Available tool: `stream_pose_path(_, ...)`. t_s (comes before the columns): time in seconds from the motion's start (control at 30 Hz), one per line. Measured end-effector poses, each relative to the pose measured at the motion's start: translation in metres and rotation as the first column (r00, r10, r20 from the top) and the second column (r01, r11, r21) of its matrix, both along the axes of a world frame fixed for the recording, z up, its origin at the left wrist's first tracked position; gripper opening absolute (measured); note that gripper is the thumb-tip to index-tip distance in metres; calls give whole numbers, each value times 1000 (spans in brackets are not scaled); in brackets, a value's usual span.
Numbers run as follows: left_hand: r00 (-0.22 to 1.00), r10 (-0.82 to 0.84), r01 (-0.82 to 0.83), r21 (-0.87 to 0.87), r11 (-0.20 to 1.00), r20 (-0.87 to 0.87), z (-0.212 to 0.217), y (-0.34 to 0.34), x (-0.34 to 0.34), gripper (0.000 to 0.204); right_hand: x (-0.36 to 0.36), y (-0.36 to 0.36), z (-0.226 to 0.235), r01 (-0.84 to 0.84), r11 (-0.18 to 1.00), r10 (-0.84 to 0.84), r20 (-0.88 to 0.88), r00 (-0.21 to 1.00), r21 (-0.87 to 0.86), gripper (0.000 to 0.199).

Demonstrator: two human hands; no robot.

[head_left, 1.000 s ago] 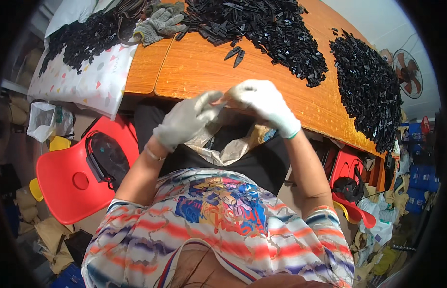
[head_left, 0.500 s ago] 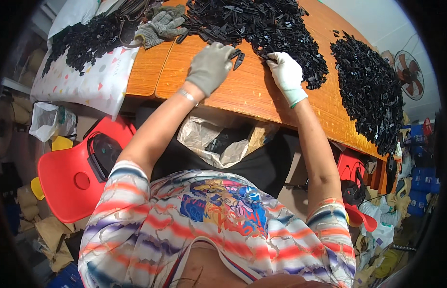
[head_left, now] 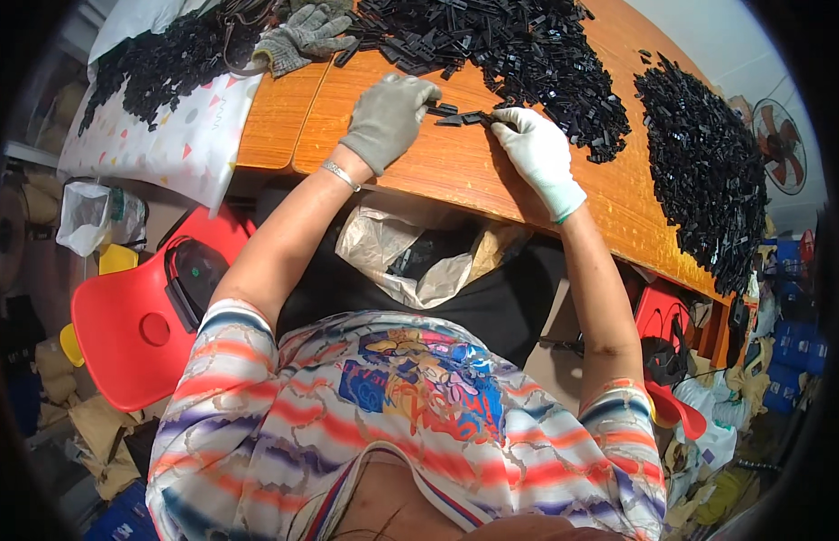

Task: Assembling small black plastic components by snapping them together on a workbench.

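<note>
Big pile of black plastic pieces (head_left: 509, 45) just behind both hands, spare grey gloves (head_left: 302, 36) far left on orange surface (head_left: 437, 171). Left hand (head_left: 388, 117) lies curled, palm down, fingertips touching small black pieces (head_left: 446, 110); right hand (head_left: 536, 149) pinches black piece (head_left: 491, 117) at pile's near edge.

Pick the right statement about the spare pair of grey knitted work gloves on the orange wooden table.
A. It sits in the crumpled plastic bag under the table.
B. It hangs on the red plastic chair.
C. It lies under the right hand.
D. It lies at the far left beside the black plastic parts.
D: the spare pair of grey knitted work gloves lies on the orange wooden table at its far left, against the heap of small black plastic parts, beyond the grey-gloved left hand.
</note>
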State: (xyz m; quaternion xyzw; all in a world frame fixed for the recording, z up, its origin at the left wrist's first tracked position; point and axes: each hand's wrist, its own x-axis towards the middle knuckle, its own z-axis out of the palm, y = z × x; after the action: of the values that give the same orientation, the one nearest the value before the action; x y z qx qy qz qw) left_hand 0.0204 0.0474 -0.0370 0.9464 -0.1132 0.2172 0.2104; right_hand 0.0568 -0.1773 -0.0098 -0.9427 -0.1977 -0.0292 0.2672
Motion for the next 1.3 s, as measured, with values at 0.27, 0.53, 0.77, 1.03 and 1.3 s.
stream_pose_path(0.27,997,34,-34,-1,999,63,-1,-1,-1,20,-3,3,7,53,998,-52,-17,998,41,25)
stream_pose_path(0.53,997,69,-65,105,992,-37,4,-3,2,15,2,13,2,86,986,-81,42,996,-144,21)
stream_pose_path(0.77,999,31,-33,-86,996,-23,9,1,-6,18,-1,7,7,35,976,-19,75,997,-213,17)
stream_pose_path(1.03,989,-120,135,-218,966,81,12,4,-10,19,-10,11,6,33,935,21,-150,989,354,21)
stream_pose_path(1.3,931,-325,11,-875,484,-167,40,-16,-28,19,-42,46,21,86,760,215,-375,902,644,14)
